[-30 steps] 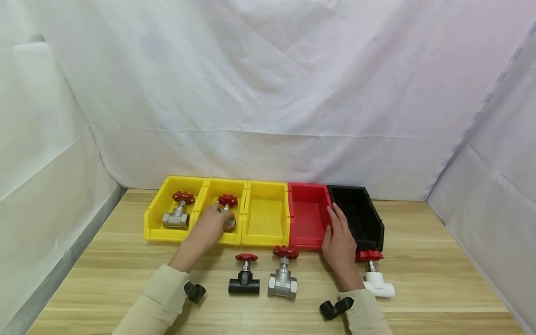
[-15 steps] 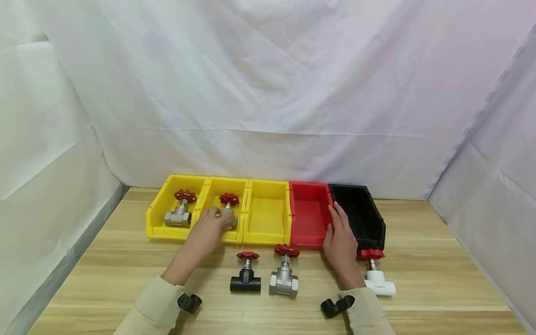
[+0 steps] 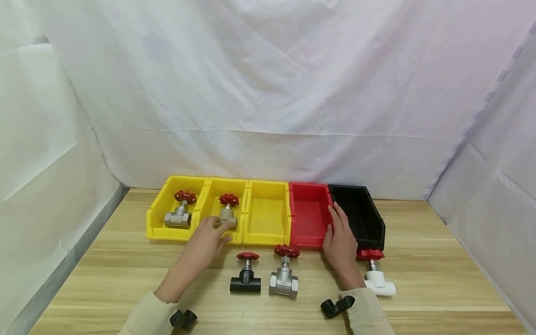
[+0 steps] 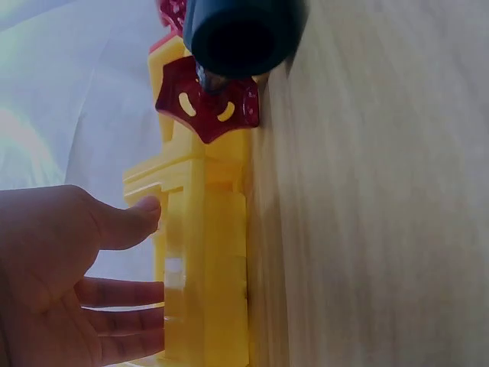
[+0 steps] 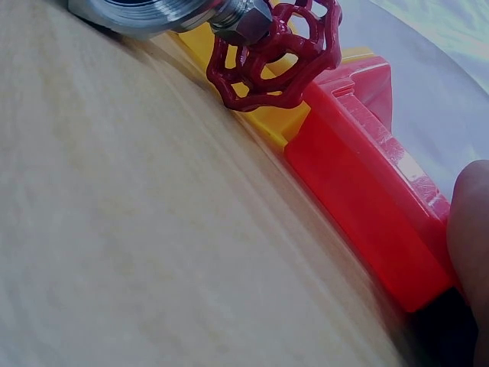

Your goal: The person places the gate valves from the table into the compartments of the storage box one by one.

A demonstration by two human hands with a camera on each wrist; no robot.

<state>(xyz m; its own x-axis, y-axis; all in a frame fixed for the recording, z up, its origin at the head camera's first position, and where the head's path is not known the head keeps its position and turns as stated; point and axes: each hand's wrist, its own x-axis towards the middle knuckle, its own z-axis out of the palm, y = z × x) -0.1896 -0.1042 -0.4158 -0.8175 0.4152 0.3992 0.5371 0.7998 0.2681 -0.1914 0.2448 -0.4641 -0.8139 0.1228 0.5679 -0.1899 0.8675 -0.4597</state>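
Note:
My left hand (image 3: 206, 239) is at the front lip of the second yellow bin (image 3: 213, 186). In the left wrist view its thumb and fingers (image 4: 122, 294) are spread apart, with fingertips behind the bin's wall. Just beyond the hand, a valve (image 3: 228, 215) with a red handwheel stands in that bin; whether a finger touches it I cannot tell. My right hand (image 3: 341, 244) rests, fingers extended, over the border between the red bin (image 3: 309, 239) and the black bin (image 3: 378, 228). Only a blurred part of it shows in the right wrist view.
Another metal valve (image 3: 177, 216) sits in the leftmost yellow bin (image 3: 152, 225). On the table in front are a black valve (image 3: 245, 281), a metal valve (image 3: 284, 281) and a white valve (image 3: 378, 281). The third yellow bin (image 3: 265, 216) stands mid-row. A white curtain (image 3: 268, 93) hangs behind.
My left hand has let go of the valve in the second yellow bin and drawn back toward the bin's front lip. My right hand keeps its place.

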